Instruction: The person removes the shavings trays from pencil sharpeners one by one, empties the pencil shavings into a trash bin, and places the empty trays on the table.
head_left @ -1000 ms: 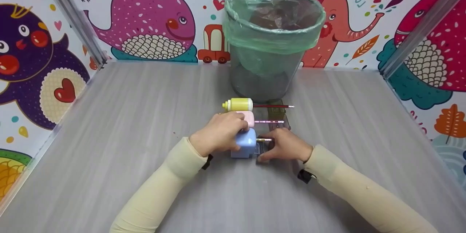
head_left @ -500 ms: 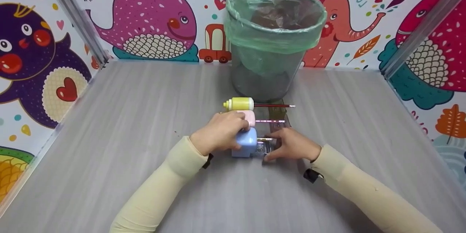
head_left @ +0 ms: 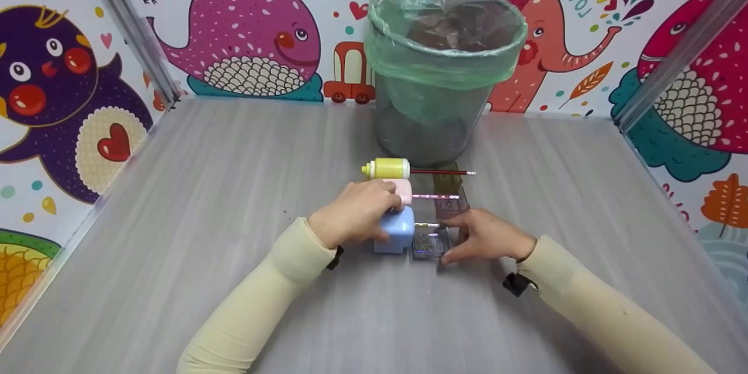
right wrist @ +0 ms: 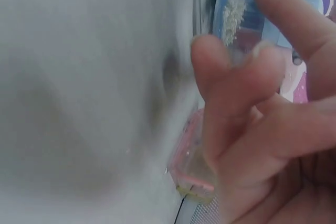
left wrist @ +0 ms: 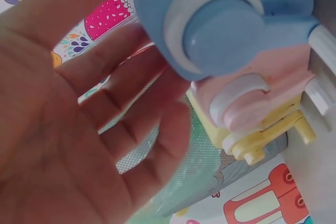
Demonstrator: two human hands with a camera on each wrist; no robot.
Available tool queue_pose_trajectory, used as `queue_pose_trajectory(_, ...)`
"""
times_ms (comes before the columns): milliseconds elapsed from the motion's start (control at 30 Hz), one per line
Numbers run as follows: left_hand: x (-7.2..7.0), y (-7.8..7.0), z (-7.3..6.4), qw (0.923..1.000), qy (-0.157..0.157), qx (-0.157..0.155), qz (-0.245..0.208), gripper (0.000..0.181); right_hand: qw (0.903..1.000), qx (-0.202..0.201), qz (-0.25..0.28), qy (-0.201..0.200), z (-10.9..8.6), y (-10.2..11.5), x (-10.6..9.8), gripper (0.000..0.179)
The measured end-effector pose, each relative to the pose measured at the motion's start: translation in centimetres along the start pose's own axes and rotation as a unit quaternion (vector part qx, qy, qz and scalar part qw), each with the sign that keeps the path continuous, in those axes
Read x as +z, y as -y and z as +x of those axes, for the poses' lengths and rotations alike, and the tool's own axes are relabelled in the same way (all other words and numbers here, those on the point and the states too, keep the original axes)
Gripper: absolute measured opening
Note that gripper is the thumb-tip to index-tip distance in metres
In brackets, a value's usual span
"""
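Three crank pencil sharpeners stand in a row in the head view, each with a pencil in it: a yellow sharpener (head_left: 391,168), a pink sharpener (head_left: 403,190) and, nearest, a blue sharpener (head_left: 398,228). My left hand (head_left: 353,213) grips the blue one from above. Its crank side (left wrist: 223,35) faces the left wrist camera. To the right, my right hand (head_left: 494,236) pinches a clear shavings drawer (head_left: 428,243) between thumb and fingers. Pale shavings (right wrist: 233,17) lie inside it. The drawer sticks out of the blue sharpener; whether its inner end is free, I cannot tell.
Behind the sharpeners stands a mesh trash bin (head_left: 432,117) lined with a green bag (head_left: 444,70). The pink drawer (head_left: 451,205) and the yellow drawer (head_left: 447,177) also stick out to the right, below the pencils. Printed panels (head_left: 251,35) wall in the table.
My right hand has moved right, drawing the clear drawer out of the blue sharpener, so its shavings now show. The left hand stays on the blue sharpener. The head view has shifted slightly.
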State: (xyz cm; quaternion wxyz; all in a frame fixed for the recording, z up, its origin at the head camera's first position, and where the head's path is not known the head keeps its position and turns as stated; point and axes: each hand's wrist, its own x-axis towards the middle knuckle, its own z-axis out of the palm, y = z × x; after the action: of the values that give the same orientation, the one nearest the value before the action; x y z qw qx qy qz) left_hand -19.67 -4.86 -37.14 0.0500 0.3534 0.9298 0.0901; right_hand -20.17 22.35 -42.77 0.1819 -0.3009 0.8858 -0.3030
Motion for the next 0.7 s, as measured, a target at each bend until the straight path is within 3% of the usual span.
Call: queue_pose_trajectory(700, 0.01, 0.10, -0.09, 0.9999, -0.003, 0.007, -0.008, 0.039, 0.9983, -0.040, -0.021, 0.037, -0.91, 0.05, -0.76, 0.068)
